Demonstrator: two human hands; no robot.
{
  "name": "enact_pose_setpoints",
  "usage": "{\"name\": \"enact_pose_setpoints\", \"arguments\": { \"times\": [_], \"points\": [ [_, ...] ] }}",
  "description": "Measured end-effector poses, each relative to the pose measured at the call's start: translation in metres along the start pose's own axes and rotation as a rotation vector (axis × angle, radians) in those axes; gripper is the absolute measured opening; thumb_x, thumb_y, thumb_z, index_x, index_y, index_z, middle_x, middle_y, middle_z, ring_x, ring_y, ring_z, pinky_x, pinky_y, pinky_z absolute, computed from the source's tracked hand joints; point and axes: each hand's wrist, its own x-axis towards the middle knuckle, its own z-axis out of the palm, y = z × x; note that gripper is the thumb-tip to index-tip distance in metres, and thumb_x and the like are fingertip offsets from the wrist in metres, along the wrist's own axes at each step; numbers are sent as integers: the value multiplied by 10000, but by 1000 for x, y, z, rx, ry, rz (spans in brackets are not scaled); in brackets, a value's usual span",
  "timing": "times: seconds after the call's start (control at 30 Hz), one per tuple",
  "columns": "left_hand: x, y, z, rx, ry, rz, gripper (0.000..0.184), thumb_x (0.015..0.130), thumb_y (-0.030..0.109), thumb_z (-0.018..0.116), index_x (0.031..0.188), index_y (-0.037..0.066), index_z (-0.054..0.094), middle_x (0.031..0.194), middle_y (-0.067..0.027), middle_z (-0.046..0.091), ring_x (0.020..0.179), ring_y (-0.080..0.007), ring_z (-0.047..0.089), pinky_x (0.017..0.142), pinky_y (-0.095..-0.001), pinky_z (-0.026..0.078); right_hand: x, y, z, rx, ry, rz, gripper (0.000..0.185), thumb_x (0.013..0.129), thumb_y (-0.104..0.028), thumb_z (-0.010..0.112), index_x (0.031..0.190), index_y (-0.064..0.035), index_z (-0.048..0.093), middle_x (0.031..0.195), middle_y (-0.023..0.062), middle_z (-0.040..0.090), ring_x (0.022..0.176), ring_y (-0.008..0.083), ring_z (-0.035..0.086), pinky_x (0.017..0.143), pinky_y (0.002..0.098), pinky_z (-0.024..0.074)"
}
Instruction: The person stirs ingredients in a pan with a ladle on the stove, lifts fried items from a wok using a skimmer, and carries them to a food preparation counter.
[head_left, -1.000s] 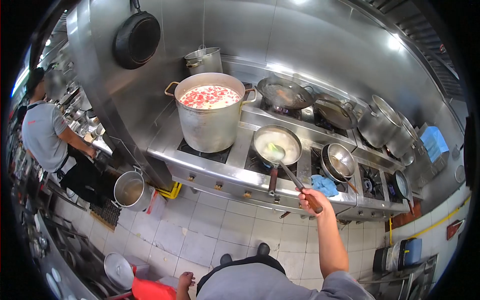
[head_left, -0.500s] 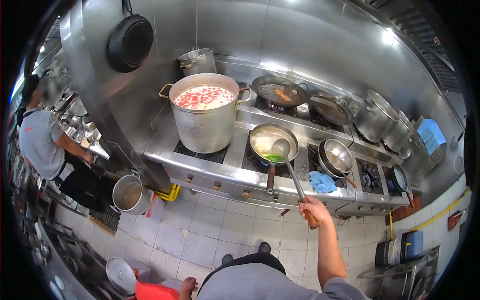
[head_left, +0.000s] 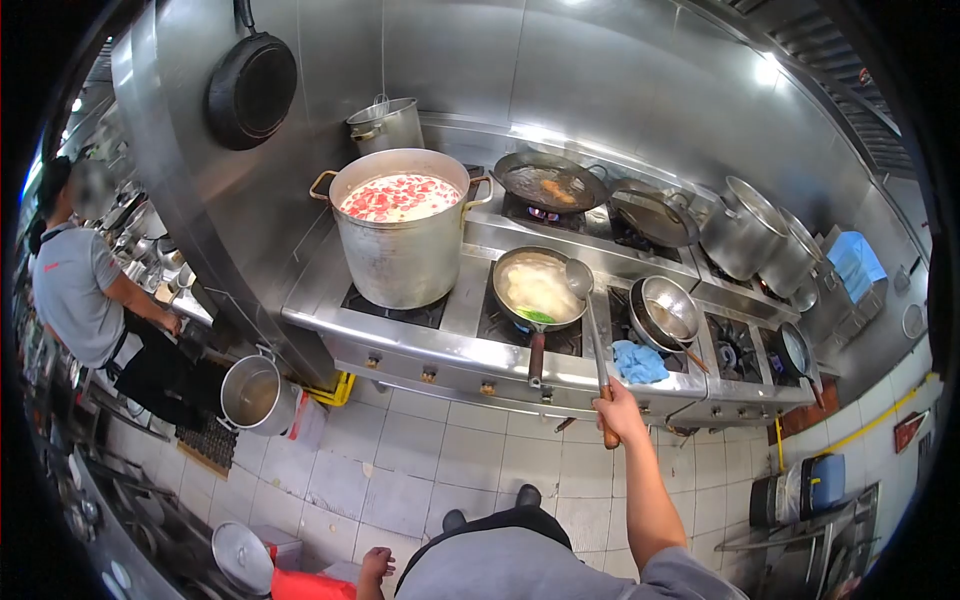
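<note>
My right hand [head_left: 621, 411] is closed around the wooden handle of a long ladle [head_left: 600, 345]. The ladle's bowl is at the right rim of a frying pan [head_left: 537, 288]. Pale, creamy liquid fills much of that pan, with something bright green near its front edge. Flame shows under the pan, whose brown handle points toward me. Down by my side, my left hand [head_left: 376, 564] hangs with loosely bent fingers and no visible object in it. Beside it is a red item [head_left: 310, 586], partly cut off by the frame.
A tall stockpot [head_left: 400, 245] holds pale liquid with red pieces. Behind are a wok [head_left: 550, 180] and more pots [head_left: 742, 235]. A blue cloth [head_left: 638, 362] lies near stacked pans [head_left: 668, 310]. A co-worker [head_left: 85, 285] stands left, near a floor pot [head_left: 252, 392].
The ladle's bowl has moved from inside the pan to its right rim. My right hand has shifted slightly up and left. More creamy liquid is visible in the pan.
</note>
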Motion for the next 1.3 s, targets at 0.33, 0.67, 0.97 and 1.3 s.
{"name": "enact_pose_setpoints", "arguments": {
  "times": [0.33,0.67,0.97,1.3],
  "points": [
    [3,-16,-12,4,21,-44,243,802,192,501,988,35,499,749,-108,577,488,-200,544,372,-280,431,20,-5,12,199,-98,120,209,729,-48,536,922,-11,462,636,34,477,480,120,477,405,261,406],
    [-6,-15,-16,62,-1,-26,249,836,211,462,1021,45,467,787,-98,578,538,-196,556,451,-294,456,37,-50,10,451,-304,303,101,784,-143,530,824,-59,490,675,30,517,524,130,498,434,266,414],
    [-9,-2,-9,30,-27,16,277,827,220,479,1031,33,466,791,-100,574,550,-189,555,472,-291,467,67,-54,45,806,-429,354,107,778,-160,541,793,-68,489,673,25,523,534,132,492,445,263,410],
    [-11,-14,-9,-18,29,-2,251,803,189,496,987,19,496,756,-108,581,493,-198,547,394,-284,447,72,-51,59,945,-519,372,178,782,-176,533,906,-72,462,679,3,474,548,124,452,483,246,367]
  ]
}}
